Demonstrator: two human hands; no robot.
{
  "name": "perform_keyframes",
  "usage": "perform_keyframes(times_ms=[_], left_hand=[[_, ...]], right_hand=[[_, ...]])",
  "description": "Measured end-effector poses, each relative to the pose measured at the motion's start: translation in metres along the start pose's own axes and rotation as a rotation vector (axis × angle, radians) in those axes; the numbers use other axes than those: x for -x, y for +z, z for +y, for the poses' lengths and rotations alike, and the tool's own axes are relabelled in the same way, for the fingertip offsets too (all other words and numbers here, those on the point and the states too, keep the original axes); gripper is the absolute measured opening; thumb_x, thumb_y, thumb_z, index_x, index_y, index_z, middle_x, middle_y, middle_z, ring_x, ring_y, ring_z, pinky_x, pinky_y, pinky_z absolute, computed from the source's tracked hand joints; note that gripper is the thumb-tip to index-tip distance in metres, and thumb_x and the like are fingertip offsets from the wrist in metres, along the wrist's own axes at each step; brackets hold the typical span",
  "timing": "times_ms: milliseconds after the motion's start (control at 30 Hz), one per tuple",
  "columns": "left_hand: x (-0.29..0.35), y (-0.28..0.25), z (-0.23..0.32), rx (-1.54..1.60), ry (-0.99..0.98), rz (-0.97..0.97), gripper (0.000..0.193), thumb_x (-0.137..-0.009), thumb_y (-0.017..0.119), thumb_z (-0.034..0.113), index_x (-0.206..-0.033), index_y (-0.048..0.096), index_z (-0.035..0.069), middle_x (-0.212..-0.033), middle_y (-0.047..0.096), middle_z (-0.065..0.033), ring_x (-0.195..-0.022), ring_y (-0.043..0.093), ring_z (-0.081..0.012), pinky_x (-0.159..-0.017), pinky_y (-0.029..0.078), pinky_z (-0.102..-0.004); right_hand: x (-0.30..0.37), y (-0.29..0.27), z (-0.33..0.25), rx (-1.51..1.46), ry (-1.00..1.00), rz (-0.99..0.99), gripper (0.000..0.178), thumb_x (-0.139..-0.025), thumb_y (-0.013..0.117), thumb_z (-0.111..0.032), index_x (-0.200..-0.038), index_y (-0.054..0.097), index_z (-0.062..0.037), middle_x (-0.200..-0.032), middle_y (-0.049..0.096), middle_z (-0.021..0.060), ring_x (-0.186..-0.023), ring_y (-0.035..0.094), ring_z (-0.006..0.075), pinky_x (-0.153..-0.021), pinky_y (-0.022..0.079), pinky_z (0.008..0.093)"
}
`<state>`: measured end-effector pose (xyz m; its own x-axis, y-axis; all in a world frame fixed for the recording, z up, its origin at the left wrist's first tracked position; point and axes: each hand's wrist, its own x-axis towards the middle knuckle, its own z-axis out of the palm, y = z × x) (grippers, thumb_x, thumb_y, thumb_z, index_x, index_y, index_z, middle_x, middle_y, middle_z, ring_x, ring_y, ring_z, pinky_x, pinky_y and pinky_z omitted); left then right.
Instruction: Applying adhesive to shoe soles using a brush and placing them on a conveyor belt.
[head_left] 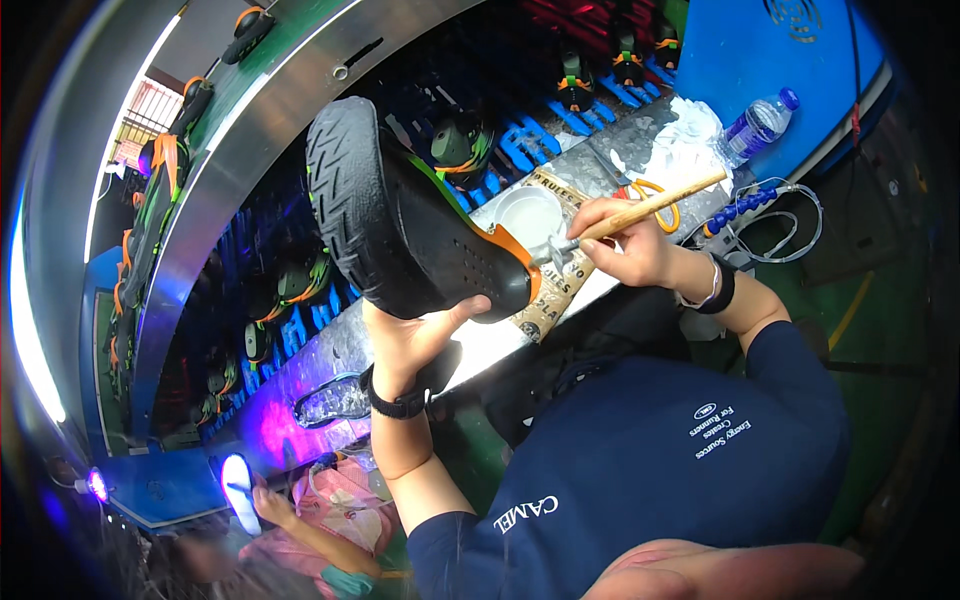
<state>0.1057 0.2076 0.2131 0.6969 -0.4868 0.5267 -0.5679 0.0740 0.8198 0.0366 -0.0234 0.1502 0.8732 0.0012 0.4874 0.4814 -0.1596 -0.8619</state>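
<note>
Held in the left hand, the shoe is tilted, seemingly to face the brush gripped by the right hand.

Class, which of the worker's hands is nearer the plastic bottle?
Right. The right hand, gripping a wooden-handled brush, is below and left of the bottle in the picture; the left hand is farther left, supporting the black shoe.
</note>
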Motion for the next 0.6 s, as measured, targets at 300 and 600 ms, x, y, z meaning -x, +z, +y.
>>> perform_keyframes(times_ms=[300, 600], left_hand=[[0.000, -0.001, -0.009, -0.078, 0.036, -0.040, 0.048, -0.054, 0.076, 0.005, -0.095, 0.051, -0.003, -0.085, 0.060, -0.0080, -0.077, 0.057, -0.0147, -0.070, 0.045, -0.0262], [-0.002, 0.000, -0.013, 0.085, 0.011, -0.063, 0.056, -0.056, 0.075, 0.005, -0.103, 0.046, -0.003, -0.091, 0.057, -0.0110, -0.082, 0.057, -0.0173, -0.072, 0.046, -0.0281]], right_hand=[[0.012, 0.007, -0.005, -0.105, -0.072, -0.136, 0.014, -0.069, 0.050, 0.000, -0.083, 0.052, -0.0015, -0.070, 0.047, 0.0018, -0.053, 0.040, 0.0038, -0.047, 0.032, 0.0175], [0.004, 0.001, 0.006, -0.012, -0.026, -0.053, 0.012, -0.070, 0.051, -0.001, -0.081, 0.053, -0.0015, -0.072, 0.049, 0.0021, -0.053, 0.040, 0.0036, -0.047, 0.033, 0.0177]])
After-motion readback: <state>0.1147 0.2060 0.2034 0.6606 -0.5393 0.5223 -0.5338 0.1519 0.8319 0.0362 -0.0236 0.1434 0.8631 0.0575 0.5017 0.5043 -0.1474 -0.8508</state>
